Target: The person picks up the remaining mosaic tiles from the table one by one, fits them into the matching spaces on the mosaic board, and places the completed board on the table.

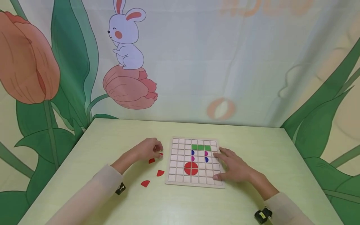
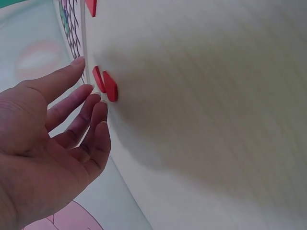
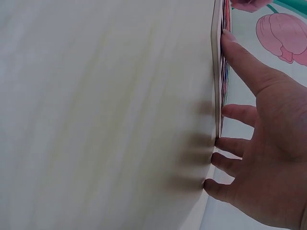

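A square wooden grid board (image 1: 174, 180) lies on the table, with a red circle (image 1: 191, 168) of quarter pieces, a row of green squares (image 1: 201, 147) and small blue and magenta half-discs on it. Left of the board, my left hand (image 1: 148, 148) hovers with loosely bent fingers over a red quarter-circle piece (image 1: 161, 154). In the left wrist view, thumb and fingers stand apart, and two red pieces (image 2: 111, 86) lie just past the fingertips. My right hand (image 1: 235, 165) rests spread along the board's right edge, thumb on its lower right corner area.
More loose red quarter pieces lie left of the board: one close below the left hand (image 1: 152, 161), one nearer the board's lower left (image 1: 160, 173). Another red piece (image 1: 145, 183) is closest to me. A printed curtain (image 1: 191, 62) hangs behind the table (image 1: 126, 128).
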A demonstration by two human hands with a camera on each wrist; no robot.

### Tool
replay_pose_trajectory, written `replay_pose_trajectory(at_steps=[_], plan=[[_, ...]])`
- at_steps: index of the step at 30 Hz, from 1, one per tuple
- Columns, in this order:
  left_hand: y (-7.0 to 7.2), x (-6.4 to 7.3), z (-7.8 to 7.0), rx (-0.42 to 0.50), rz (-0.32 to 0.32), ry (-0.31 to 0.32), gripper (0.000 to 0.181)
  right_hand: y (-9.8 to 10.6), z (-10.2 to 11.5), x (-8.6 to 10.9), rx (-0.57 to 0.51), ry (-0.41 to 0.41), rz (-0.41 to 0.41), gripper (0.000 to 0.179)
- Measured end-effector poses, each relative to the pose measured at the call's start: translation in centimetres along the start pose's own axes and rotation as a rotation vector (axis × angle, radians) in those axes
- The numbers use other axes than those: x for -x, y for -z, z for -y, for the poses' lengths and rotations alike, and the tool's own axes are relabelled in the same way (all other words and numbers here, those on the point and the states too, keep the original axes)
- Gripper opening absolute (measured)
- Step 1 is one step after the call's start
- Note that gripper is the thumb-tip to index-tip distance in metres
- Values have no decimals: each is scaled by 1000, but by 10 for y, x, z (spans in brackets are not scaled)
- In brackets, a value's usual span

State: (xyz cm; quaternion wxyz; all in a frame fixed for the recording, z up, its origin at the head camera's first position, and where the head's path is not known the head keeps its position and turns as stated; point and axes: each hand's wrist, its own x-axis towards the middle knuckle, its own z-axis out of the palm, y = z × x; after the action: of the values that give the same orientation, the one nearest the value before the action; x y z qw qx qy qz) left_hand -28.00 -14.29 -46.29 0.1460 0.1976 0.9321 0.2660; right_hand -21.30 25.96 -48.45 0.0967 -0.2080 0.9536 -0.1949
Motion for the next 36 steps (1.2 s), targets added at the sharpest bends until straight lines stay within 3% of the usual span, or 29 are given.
replay_pose_trajectory(at_steps=[9, 17, 26, 30, 36], plan=[[-6, 1, 7, 8, 15, 9, 13, -1, 0, -2, -7, 4, 7, 103], [-6, 0, 11, 43, 0, -27, 12, 0, -3, -1, 1, 12, -3, 102], [-6, 1, 8, 52, -9, 5, 16, -1, -2, -1, 5, 18, -3, 102], [-3, 2, 4, 61, -11, 0, 14, 0, -2, 0, 8, 18, -5, 102], [-2, -2, -16, 82, -29, -82, 9, 0, -2, 0, 4, 13, -5, 102]])
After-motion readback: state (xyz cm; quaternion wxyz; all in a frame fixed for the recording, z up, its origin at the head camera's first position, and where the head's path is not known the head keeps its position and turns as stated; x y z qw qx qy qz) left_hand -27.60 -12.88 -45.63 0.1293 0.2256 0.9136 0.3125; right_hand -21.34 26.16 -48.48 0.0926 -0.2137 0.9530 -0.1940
